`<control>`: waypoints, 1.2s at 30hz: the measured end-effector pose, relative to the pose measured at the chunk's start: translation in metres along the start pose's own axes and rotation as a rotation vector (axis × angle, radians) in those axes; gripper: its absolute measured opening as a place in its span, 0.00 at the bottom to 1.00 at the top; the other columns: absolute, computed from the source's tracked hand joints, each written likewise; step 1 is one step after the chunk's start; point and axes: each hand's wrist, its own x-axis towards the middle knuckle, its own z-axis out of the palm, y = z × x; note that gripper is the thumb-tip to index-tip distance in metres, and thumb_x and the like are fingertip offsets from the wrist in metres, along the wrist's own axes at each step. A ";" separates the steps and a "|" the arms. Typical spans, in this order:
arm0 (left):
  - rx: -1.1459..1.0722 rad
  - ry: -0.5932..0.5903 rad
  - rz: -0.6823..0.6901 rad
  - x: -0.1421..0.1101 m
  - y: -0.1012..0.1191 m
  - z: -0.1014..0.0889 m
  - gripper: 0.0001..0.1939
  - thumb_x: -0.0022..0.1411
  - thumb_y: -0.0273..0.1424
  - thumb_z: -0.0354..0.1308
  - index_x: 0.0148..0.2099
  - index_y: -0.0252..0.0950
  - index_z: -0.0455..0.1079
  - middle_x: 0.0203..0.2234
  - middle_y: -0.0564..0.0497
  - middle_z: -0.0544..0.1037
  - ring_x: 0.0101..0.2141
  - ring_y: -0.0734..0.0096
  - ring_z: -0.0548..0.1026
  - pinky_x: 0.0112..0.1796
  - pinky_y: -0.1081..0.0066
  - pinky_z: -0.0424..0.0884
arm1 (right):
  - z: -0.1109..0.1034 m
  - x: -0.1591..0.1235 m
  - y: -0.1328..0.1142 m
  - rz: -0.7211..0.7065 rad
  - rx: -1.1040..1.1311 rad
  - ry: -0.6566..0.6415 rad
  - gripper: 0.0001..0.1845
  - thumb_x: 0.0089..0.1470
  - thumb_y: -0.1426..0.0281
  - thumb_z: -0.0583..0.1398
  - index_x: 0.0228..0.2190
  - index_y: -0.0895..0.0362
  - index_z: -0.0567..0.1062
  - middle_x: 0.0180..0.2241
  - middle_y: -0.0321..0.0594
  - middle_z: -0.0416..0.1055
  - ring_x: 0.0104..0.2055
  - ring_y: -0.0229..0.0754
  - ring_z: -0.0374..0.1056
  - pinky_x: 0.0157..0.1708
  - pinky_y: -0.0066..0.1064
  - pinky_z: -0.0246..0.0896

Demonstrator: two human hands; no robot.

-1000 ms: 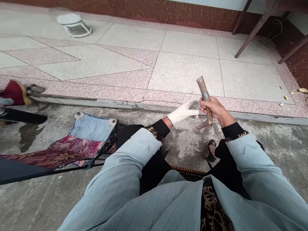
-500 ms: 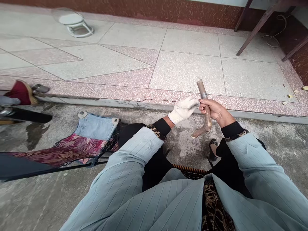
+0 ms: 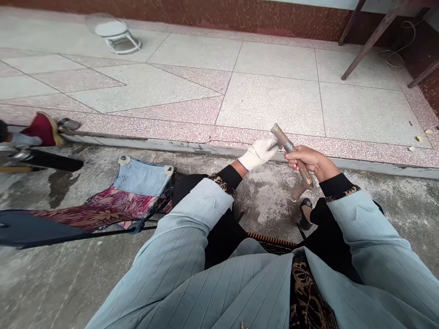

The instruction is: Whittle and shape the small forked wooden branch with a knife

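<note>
My bare right hand (image 3: 309, 160) is wrapped around a brown, bent wooden branch (image 3: 280, 135) below a band of grey wire (image 3: 289, 146) wound about it. The upper end tilts to the left, and the short, crooked lower part hangs below my fist. In a white knitted glove, my left hand (image 3: 260, 152) is closed right beside the wire band. Its fingertips come up to the branch; whatever they pinch is too small or hidden to make out.
A raised tiled step (image 3: 270, 103) runs across in front of me. On the left are a folding chair (image 3: 139, 178) with floral cloth, a person's red shoe (image 3: 46, 129) and a black cylinder (image 3: 56, 160). Farther back stand a white stool (image 3: 115, 29) and wooden legs (image 3: 370, 43).
The branch has turned in my right hand, its top tipping left and its lower end swinging right. My gloved left hand stays close to the wire band. The view has shifted slightly.
</note>
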 end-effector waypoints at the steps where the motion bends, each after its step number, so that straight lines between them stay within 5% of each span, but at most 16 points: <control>1: -0.143 -0.035 -0.058 0.000 0.001 -0.004 0.11 0.64 0.30 0.48 0.41 0.32 0.70 0.25 0.50 0.72 0.26 0.73 0.71 0.31 0.73 0.67 | -0.002 -0.001 0.000 -0.004 -0.033 0.008 0.14 0.42 0.67 0.66 0.19 0.58 0.66 0.14 0.31 0.61 0.16 0.32 0.58 0.15 0.24 0.55; 6: -0.780 -0.374 -0.234 -0.005 0.003 -0.034 0.14 0.63 0.38 0.52 0.41 0.31 0.68 0.17 0.58 0.64 0.16 0.83 0.62 0.24 0.76 0.68 | -0.015 -0.004 -0.001 0.045 -0.414 0.179 0.12 0.43 0.66 0.65 0.20 0.58 0.68 0.14 0.35 0.65 0.16 0.34 0.60 0.16 0.26 0.54; 10: -0.852 -0.645 -0.282 -0.009 0.000 -0.048 0.18 0.53 0.42 0.63 0.37 0.32 0.71 0.20 0.55 0.67 0.18 0.82 0.64 0.21 0.77 0.67 | -0.025 -0.003 -0.002 0.086 -0.730 0.357 0.09 0.43 0.67 0.65 0.23 0.58 0.70 0.14 0.35 0.67 0.17 0.36 0.62 0.18 0.27 0.53; 14: -0.828 -0.844 -0.295 -0.013 -0.002 -0.040 0.18 0.55 0.42 0.62 0.43 0.35 0.71 0.18 0.56 0.68 0.17 0.80 0.65 0.20 0.78 0.65 | -0.030 0.000 -0.004 0.039 -0.893 0.670 0.07 0.44 0.67 0.63 0.26 0.58 0.72 0.16 0.35 0.68 0.20 0.37 0.63 0.21 0.28 0.55; 19: -0.758 -0.634 -0.317 -0.024 0.005 -0.011 0.15 0.57 0.39 0.60 0.41 0.33 0.72 0.18 0.53 0.71 0.21 0.74 0.71 0.24 0.75 0.67 | -0.031 0.001 -0.005 -0.170 -0.575 0.879 0.09 0.42 0.67 0.64 0.27 0.57 0.71 0.16 0.31 0.62 0.18 0.36 0.60 0.17 0.26 0.53; 25: -0.552 -0.583 -0.181 -0.032 0.018 0.014 0.15 0.61 0.34 0.56 0.47 0.32 0.71 0.28 0.48 0.78 0.27 0.71 0.75 0.30 0.74 0.69 | -0.034 0.002 -0.007 -0.363 0.080 0.685 0.12 0.42 0.69 0.64 0.27 0.56 0.65 0.17 0.30 0.58 0.29 0.42 0.74 0.16 0.20 0.54; 28: -0.484 -0.539 -0.127 -0.029 0.018 0.012 0.20 0.64 0.33 0.50 0.56 0.35 0.66 0.42 0.46 0.77 0.34 0.69 0.76 0.35 0.73 0.70 | -0.037 0.001 -0.008 -0.388 0.040 0.722 0.13 0.41 0.70 0.65 0.27 0.57 0.65 0.16 0.29 0.59 0.29 0.43 0.74 0.14 0.20 0.52; 31: -0.345 -0.404 -0.015 -0.023 0.012 0.009 0.25 0.66 0.31 0.43 0.64 0.42 0.57 0.60 0.48 0.64 0.52 0.65 0.70 0.49 0.68 0.68 | -0.040 0.001 -0.007 -0.383 -0.037 0.756 0.13 0.41 0.69 0.66 0.28 0.58 0.67 0.17 0.30 0.61 0.26 0.40 0.73 0.15 0.20 0.53; 34: -0.163 -0.300 0.055 -0.018 0.007 0.007 0.28 0.66 0.30 0.40 0.68 0.44 0.50 0.66 0.50 0.51 0.61 0.64 0.59 0.57 0.64 0.60 | -0.040 0.001 -0.005 -0.323 -0.083 0.743 0.14 0.41 0.69 0.66 0.29 0.58 0.68 0.22 0.33 0.67 0.25 0.37 0.71 0.16 0.21 0.55; 36: -0.067 -0.287 0.023 -0.016 0.006 0.005 0.29 0.66 0.29 0.39 0.69 0.46 0.46 0.67 0.50 0.49 0.58 0.64 0.65 0.54 0.66 0.64 | -0.038 0.001 -0.004 -0.274 -0.127 0.695 0.13 0.41 0.69 0.67 0.30 0.59 0.70 0.26 0.37 0.71 0.25 0.35 0.70 0.16 0.21 0.55</control>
